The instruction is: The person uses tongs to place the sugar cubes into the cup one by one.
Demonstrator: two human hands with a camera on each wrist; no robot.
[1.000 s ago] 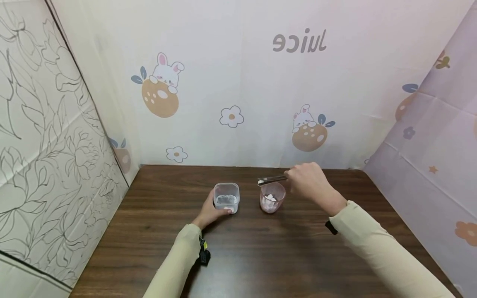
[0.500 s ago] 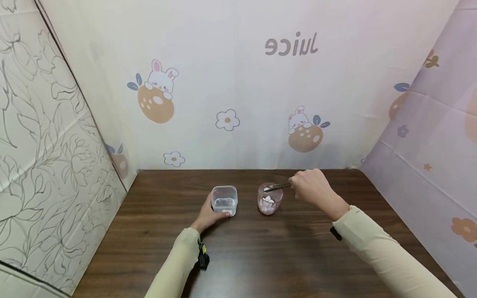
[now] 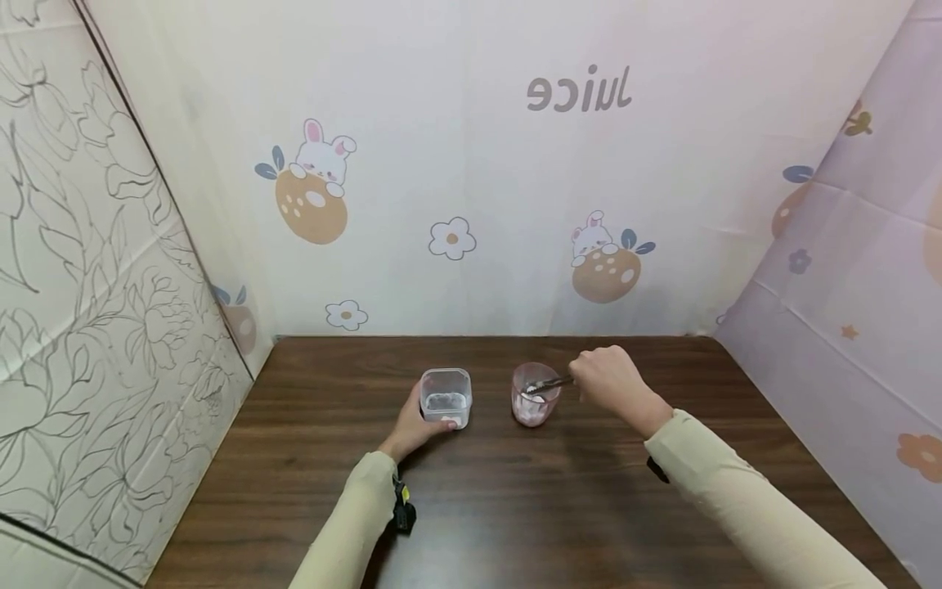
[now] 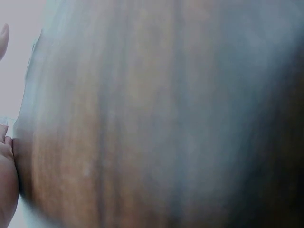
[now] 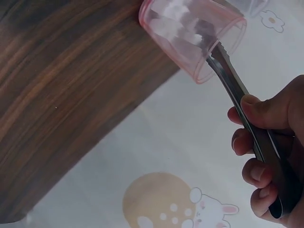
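In the head view my left hand (image 3: 412,427) holds a clear square plastic container (image 3: 445,379) at its left side, thumb across the front. A little white stuff shows low inside it. My right hand (image 3: 612,383) grips metal tongs (image 3: 557,382), whose tips reach down into a pink see-through cup (image 3: 518,395) with white chunks (image 3: 531,409) in it. The right wrist view shows fingers and thumb wrapped round the tongs (image 5: 237,95), their tips inside the cup (image 5: 183,54) by the chunks. Only part of the left hand (image 4: 7,183) appears in the left wrist view.
Container and cup stand a short gap apart on a dark wooden table (image 3: 486,507), toward its back edge. A printed curtain (image 3: 397,188) rises behind the table, with more patterned cloth at both sides.
The tongs, holding a white chunk, have gone from above the cup's rim down into the cup as my right hand lowered. My left hand stays on the container. The head view shifted slightly.
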